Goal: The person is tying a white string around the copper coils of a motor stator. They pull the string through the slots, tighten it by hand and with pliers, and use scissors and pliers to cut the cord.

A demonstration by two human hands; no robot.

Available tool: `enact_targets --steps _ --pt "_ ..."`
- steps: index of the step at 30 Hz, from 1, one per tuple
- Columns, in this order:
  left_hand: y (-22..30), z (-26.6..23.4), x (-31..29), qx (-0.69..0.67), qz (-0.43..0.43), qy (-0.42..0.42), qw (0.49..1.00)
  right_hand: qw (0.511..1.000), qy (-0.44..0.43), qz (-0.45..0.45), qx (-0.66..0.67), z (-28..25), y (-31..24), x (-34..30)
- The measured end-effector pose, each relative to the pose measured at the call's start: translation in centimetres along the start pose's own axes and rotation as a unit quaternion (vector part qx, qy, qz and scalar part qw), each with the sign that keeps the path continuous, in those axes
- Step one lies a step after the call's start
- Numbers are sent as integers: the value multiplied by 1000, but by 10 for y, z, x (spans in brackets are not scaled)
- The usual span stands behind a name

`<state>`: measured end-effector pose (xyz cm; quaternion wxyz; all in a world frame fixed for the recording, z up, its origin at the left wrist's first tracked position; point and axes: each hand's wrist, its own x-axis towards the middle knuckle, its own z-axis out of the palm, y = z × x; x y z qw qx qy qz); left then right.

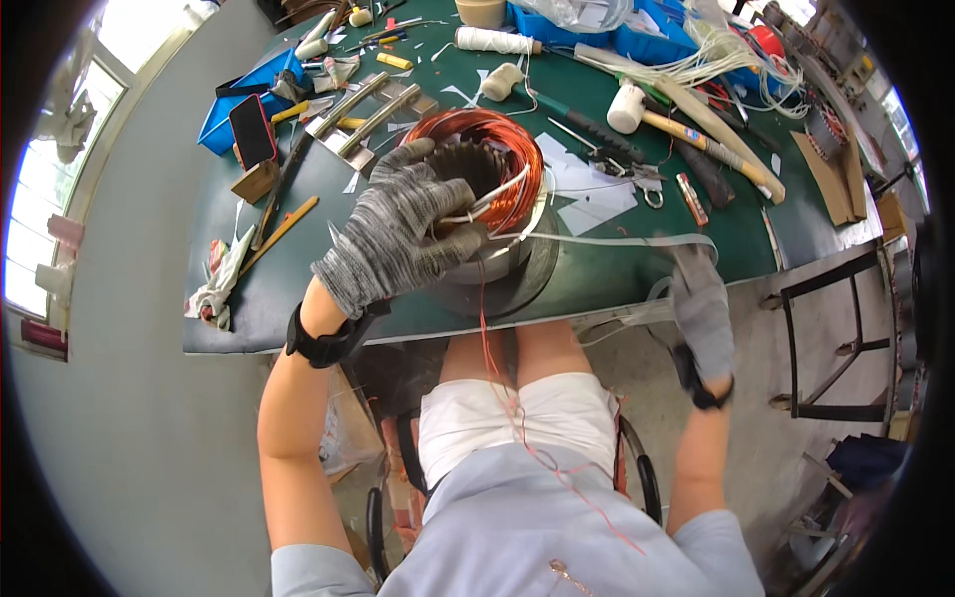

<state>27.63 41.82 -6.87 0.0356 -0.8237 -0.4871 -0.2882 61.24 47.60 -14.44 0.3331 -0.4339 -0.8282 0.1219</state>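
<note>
A motor stator (pixel 468 164) with a thick ring of copper windings (pixel 522 149) sits at the table's near edge, on a dark round base (pixel 542 274). My left hand (pixel 403 224), in a grey knitted glove, is closed over its near left side, with the thumb and fingers on the rim. White sleeved leads (pixel 505 194) cross the coil. From the stator a white lacing tape (pixel 617 240) stretches right to my gloved right hand (pixel 701 308), which is raised off the table's edge and blurred by motion. Thin red wires (pixel 487 333) hang from the stator over my lap.
On the green table (pixel 348 239) lie a white-headed mallet (pixel 627 107), a second mallet head (pixel 500 82), scissors (pixel 652 189), a lighter (pixel 691 199), metal bars (pixel 378 119) and paper scraps (pixel 587 184). A phone (pixel 253 131) leans at left. A black metal frame (pixel 831 338) stands right.
</note>
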Motion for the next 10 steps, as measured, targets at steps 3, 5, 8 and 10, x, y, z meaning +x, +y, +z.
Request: enact_targets --steps 3,5,8,10 --pt "12 -9 0 21 0 -36 999 988 -120 -78 60 -29 -12 -19" --pt "15 -9 -1 17 -16 -14 1000 980 -73 -129 135 -16 -53 -17" --pt "14 -6 -2 22 -19 -21 999 984 -175 -29 32 12 -81 10" --pt "17 -8 0 27 -19 -25 999 964 -258 30 -58 16 -86 26"
